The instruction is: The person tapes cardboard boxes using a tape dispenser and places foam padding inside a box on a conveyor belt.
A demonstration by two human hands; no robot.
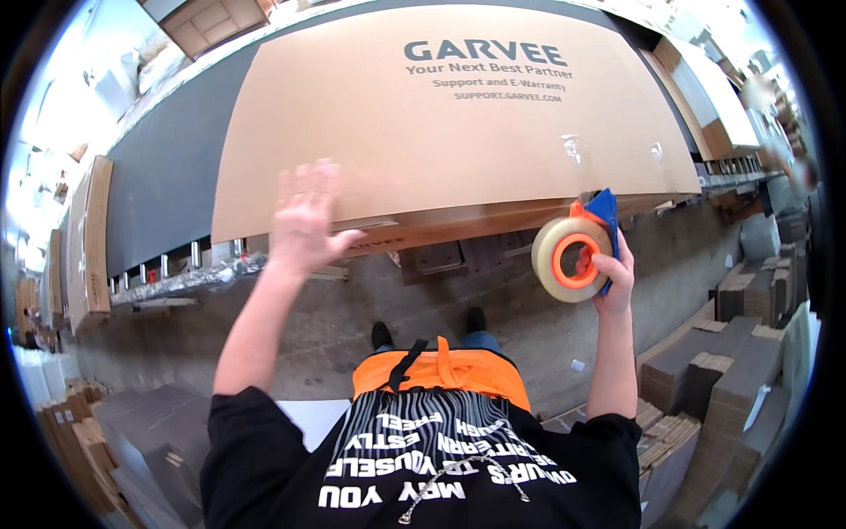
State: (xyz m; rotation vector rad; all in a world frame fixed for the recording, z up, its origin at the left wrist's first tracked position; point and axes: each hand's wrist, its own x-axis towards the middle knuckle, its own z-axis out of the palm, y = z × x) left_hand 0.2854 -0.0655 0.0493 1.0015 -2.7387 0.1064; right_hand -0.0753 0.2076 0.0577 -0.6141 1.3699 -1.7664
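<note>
Taping up a box looks like the step in hand, fwiw. The left hand (307, 216) has its fingers spread, bare palm down over the near edge of a big brown box (379, 141); it's a bit blurry, so can't tell if it's actually pressing. The box stretches ahead of both hands, well past the left one on the right. The right hand (617, 271) is wrapped round a tape dispenser (575, 238), fingers curled into the orange hub, blue end up by the box's front edge (touching or not, no idea). Shiny tape bits (573, 148) sit just beyond that grip. Imo the next move calls for steadying the cardboard with the left and keeping the dispenser square to the edge.
</note>
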